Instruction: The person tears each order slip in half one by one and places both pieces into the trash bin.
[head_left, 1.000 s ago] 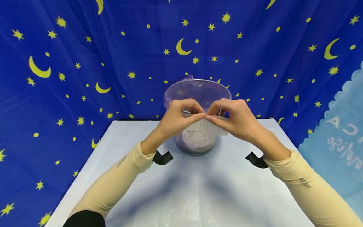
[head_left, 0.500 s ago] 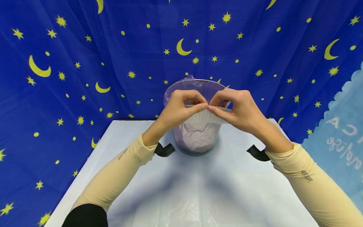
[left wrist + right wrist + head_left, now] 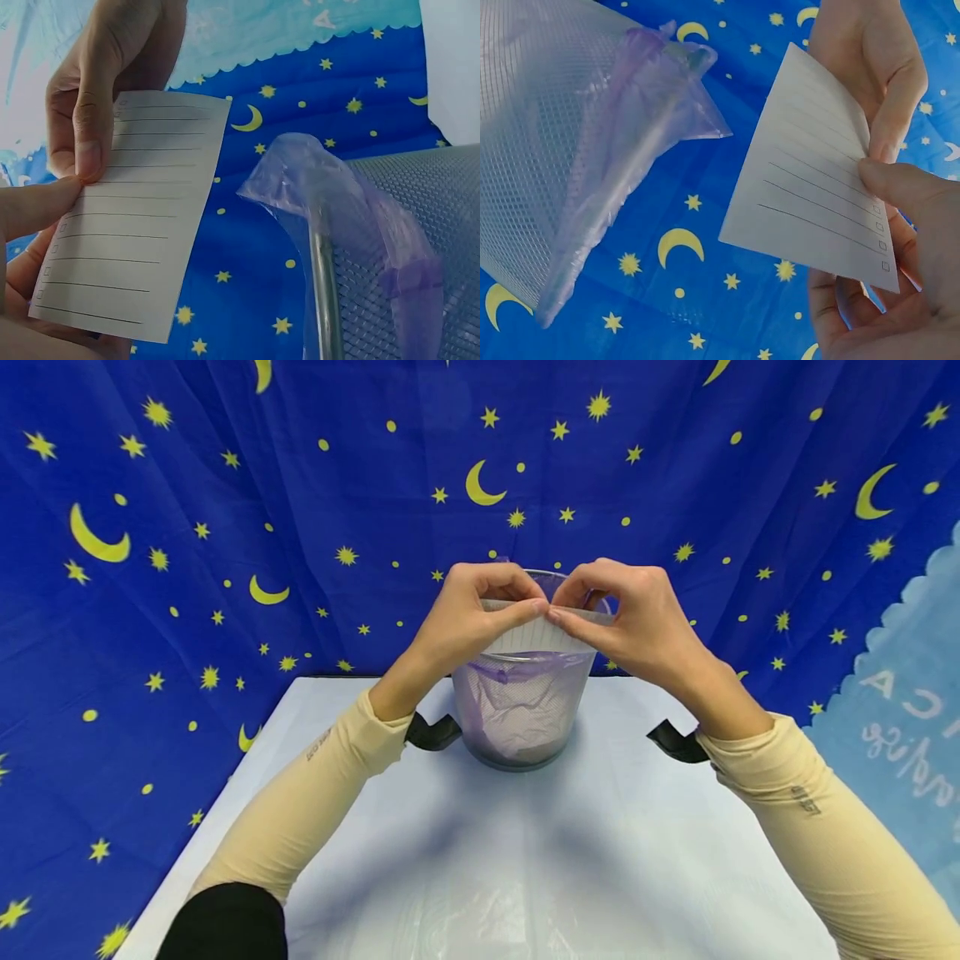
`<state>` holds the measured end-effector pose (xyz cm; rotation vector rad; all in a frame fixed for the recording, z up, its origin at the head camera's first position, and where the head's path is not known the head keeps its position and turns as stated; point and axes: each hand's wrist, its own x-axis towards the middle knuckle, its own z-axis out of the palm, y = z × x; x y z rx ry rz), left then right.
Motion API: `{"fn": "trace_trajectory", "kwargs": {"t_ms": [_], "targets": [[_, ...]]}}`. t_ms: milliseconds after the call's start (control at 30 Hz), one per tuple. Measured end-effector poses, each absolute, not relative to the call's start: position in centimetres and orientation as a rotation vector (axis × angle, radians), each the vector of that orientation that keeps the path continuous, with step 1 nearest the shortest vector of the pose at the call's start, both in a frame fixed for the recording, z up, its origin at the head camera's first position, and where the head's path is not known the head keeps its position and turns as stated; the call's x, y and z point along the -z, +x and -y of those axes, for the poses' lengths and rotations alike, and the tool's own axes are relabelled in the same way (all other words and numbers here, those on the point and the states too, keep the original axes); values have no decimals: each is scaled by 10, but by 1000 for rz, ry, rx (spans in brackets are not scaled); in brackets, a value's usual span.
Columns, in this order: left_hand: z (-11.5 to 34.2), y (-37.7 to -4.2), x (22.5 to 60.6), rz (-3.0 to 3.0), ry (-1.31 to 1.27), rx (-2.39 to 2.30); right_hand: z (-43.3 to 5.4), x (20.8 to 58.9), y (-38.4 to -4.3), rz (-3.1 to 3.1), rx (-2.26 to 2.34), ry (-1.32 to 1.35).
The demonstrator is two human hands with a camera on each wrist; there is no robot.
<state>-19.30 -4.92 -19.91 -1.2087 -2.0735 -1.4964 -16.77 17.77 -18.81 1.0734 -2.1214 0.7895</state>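
Observation:
A small sheet of lined paper (image 3: 142, 217) with a column of checkboxes is pinched along one edge by both hands. My left hand (image 3: 480, 606) and right hand (image 3: 626, 614) meet at the middle of that edge, thumbs side by side in front and fingers behind. In the right wrist view the paper (image 3: 810, 172) looks whole and slightly bowed. Below and behind it stands a mesh wastebasket (image 3: 525, 710), lined with a translucent purple bag (image 3: 641, 97) folded over its rim. In the head view, the hands and paper overlap the basket's front rim.
The basket stands on a white-covered table (image 3: 517, 860). Close behind hangs a blue curtain (image 3: 345, 485) with yellow moons and stars. A light-blue cloth (image 3: 892, 718) with lettering hangs at the right. Black straps (image 3: 433, 732) stick out from the wrists.
Both hands have risen together with the paper, from before the basket's body to its front rim. The pinch on the paper's edge stays the same, and the basket has not moved.

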Motion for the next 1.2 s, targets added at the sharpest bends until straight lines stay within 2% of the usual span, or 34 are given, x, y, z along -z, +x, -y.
{"fn": "trace_trajectory", "kwargs": {"t_ms": [1200], "targets": [[47, -261, 171, 2133, -995, 1606, -165, 158, -237, 2282, -674, 863]]}}
